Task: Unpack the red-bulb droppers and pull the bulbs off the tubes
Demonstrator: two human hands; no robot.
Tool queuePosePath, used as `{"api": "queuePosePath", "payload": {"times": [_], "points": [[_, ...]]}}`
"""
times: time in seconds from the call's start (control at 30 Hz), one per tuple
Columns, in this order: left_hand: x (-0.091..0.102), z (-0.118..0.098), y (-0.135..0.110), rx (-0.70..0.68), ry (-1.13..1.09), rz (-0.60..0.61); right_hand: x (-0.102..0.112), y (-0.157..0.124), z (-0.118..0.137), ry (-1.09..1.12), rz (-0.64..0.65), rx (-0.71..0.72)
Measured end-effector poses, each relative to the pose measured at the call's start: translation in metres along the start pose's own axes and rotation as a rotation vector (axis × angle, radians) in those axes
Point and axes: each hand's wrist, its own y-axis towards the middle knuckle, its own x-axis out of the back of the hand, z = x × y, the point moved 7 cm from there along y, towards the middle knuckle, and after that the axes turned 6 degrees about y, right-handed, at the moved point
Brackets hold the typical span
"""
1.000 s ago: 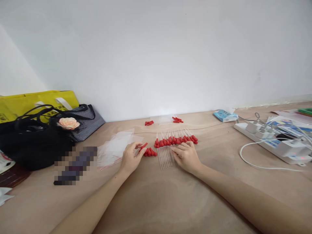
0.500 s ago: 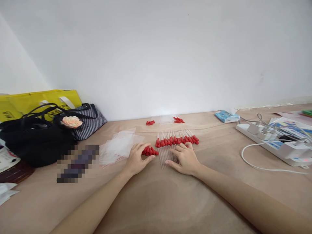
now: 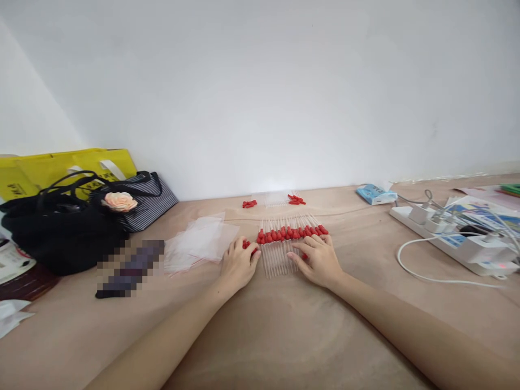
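A row of thin clear droppers with red bulbs (image 3: pixel 290 233) lies side by side on the table, red ends toward me. In front of it is a nearer group of clear tubes (image 3: pixel 278 261), with red bulbs at its left and right sides. My left hand (image 3: pixel 239 264) curls around the left cluster of red bulbs (image 3: pixel 249 246), covering most of it. At the right side, my right hand (image 3: pixel 319 261) bends its fingers over more red bulbs, of which a little red shows beside the thumb. The fingertips of both hands are partly hidden.
Flat clear bags (image 3: pixel 201 242) lie left of the droppers. Against the wall are more clear tubes (image 3: pixel 277 199) and red bulbs (image 3: pixel 297 200). Bags (image 3: pixel 60 233) stand at the left; a tissue pack (image 3: pixel 376 194) and a power strip (image 3: pixel 447 241) with cables are at the right.
My left hand has closed in around the left red bulbs, its thumb nearer the fingers. My right hand has shifted slightly right, off the clear tubes and onto the right bulbs.
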Motion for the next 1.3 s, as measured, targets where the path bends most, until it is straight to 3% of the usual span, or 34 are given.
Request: {"api": "queuePosePath", "payload": {"times": [0.2, 0.33, 0.53, 0.73, 0.97, 1.17, 1.3], "points": [[0.000, 0.009, 0.003, -0.035, -0.137, -0.089, 0.002, 0.000, -0.006, -0.001, -0.037, -0.001], [-0.004, 0.021, 0.018, -0.089, -0.192, -0.141, 0.005, 0.001, -0.010, -0.014, -0.033, -0.016], [-0.013, 0.040, 0.043, -0.113, -0.179, -0.122, 0.009, 0.003, -0.019, -0.028, -0.043, -0.049], [-0.007, 0.037, 0.039, -0.165, -0.107, -0.179, 0.013, 0.005, -0.030, -0.043, -0.033, -0.057], [-0.002, 0.036, 0.038, -0.127, 0.002, -0.203, 0.019, 0.009, -0.050, 0.066, 0.126, -0.230], [0.019, 0.026, 0.021, -0.152, -0.024, -0.367, 0.014, 0.008, -0.051, 0.241, 0.300, -0.132], [0.023, 0.009, 0.010, -0.266, -0.096, -0.334, 0.004, 0.004, -0.051, 0.237, 0.333, -0.106]]}}
